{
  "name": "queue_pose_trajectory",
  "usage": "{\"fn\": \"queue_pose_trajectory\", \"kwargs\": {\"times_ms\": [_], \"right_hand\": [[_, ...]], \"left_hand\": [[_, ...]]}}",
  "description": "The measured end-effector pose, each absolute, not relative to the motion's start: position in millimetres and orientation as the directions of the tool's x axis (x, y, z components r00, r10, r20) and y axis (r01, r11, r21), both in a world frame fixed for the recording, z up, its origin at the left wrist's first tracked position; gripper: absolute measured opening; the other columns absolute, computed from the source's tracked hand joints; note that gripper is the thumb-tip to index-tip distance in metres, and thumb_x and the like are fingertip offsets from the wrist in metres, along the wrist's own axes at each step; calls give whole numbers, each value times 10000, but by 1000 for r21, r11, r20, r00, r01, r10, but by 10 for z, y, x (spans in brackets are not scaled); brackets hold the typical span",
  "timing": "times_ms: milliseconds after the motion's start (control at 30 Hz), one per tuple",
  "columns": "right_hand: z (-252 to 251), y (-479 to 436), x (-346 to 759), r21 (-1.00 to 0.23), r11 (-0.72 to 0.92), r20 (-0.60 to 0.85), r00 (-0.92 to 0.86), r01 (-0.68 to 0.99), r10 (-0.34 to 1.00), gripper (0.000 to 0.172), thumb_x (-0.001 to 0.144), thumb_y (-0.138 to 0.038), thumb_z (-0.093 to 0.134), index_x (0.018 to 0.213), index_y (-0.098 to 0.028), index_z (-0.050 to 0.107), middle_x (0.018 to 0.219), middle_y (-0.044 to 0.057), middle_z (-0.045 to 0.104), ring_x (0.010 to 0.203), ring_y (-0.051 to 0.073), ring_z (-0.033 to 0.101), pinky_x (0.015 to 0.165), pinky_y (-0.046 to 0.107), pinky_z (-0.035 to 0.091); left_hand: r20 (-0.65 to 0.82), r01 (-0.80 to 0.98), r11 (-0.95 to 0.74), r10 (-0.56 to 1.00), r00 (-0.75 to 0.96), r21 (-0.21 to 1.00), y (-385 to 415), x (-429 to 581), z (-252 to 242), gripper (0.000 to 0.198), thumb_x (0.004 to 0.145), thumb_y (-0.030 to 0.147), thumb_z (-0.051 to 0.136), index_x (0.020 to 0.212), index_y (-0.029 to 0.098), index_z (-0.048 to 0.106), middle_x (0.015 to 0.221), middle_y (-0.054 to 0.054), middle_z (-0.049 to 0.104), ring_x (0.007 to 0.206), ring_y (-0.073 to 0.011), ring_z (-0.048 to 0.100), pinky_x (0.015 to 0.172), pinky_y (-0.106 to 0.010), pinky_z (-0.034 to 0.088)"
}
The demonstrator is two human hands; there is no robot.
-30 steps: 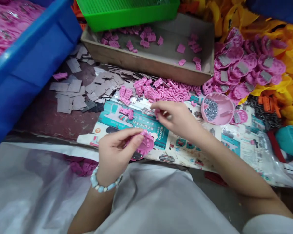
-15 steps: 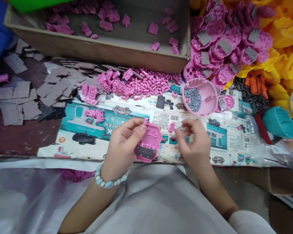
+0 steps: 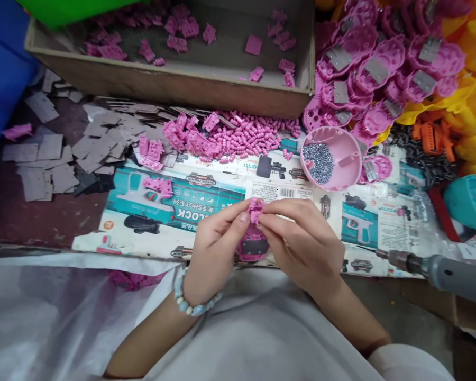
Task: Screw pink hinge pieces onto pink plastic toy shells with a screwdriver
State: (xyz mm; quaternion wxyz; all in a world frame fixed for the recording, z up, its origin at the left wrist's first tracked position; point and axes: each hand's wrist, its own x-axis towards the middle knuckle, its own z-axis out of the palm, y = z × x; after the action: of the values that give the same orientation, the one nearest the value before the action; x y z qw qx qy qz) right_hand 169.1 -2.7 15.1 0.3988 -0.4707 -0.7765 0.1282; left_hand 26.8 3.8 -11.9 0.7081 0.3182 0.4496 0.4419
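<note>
My left hand [image 3: 218, 243], with a beaded bracelet at the wrist, grips the left side of a pink plastic shell [image 3: 245, 253] that has a dark plate [image 3: 255, 246] near its lower end. The fingers of my right hand [image 3: 305, 241] pinch a small pink part [image 3: 256, 209] against the top of the shell. Both hands meet over the printed cardboard at the table's front edge. Fingers cover much of the shell's upper half.
A bin [image 3: 174, 74] holds loose pink parts. Before it lie small pink pieces [image 3: 246, 135] and grey plates [image 3: 99, 140]. A pink bowl of screws [image 3: 349, 159] stands right, below stacked pink shells [image 3: 376, 69]. A screwdriver [image 3: 440, 267] points in from the right.
My right hand has moved left to the shell and picked up the small pink part from the cardboard. The screwdriver has come into view at the right.
</note>
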Motion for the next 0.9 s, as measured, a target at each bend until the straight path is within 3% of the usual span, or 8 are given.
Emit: {"fn": "queue_pose_trajectory", "kwargs": {"times_ms": [100, 267, 433, 567, 733, 900], "right_hand": [[122, -1, 1666, -553, 550, 536, -239, 626, 810, 178, 796, 21, 603, 921, -104, 624, 964, 91, 636, 919, 186, 590, 825, 299, 489], [156, -21, 1672, -538, 548, 509, -271, 641, 817, 160, 795, 18, 590, 909, -89, 621, 956, 111, 636, 902, 204, 593, 804, 320, 488], [245, -94, 1697, -827, 379, 376, -92, 416, 922, 231, 775, -3, 624, 969, -129, 620, 952, 54, 611, 891, 167, 584, 769, 297, 487], [305, -126, 1782, -903, 282, 252, -134, 323, 958, 223, 821, -32, 629, 1012, -147, 633, 934, 34, 607, 885, 148, 571, 757, 292, 477], [379, -170, 1823, -913, 251, 179, -237, 322, 955, 161, 833, -33, 613, 955, -135, 636, 896, 32, 586, 840, 137, 548, 732, 289, 458], [339, -249, 1782, -872, 287, 224, -199, 397, 954, 106, 840, -43, 595, 898, -130, 612, 824, 22, 570, 772, 130, 521, 679, 273, 430]], "left_hand": [[-310, -277, 359, 928, 204, 891, -9, 268, -103, 261, 869, 305, 591, 1116, 263, 665, 1105, -35, 682, 1046, -183, 618, 980, -282, 457], [-206, -117, 235, 954, 217, 965, 8, 245, -54, 228, 872, 277, 582, 1076, 269, 684, 1002, -11, 709, 896, -157, 650, 805, -244, 524], [52, -32, -45, 962, 269, 998, 37, 169, 7, 248, 867, 161, 572, 1059, 269, 687, 928, -29, 648, 880, -134, 594, 776, -235, 495], [286, 35, -306, 920, 268, 951, 23, 124, 10, 340, 811, 70, 601, 1095, 249, 657, 938, -38, 614, 872, -134, 583, 755, -241, 497], [329, 17, -349, 898, 293, 937, -21, 81, 26, 249, 787, 65, 610, 978, 214, 668, 875, -39, 662, 867, -182, 636, 812, -315, 534], [316, 20, -345, 879, 358, 938, -28, 33, 83, 218, 804, 66, 584, 962, 198, 653, 892, -46, 659, 880, -178, 630, 827, -314, 526]]}}
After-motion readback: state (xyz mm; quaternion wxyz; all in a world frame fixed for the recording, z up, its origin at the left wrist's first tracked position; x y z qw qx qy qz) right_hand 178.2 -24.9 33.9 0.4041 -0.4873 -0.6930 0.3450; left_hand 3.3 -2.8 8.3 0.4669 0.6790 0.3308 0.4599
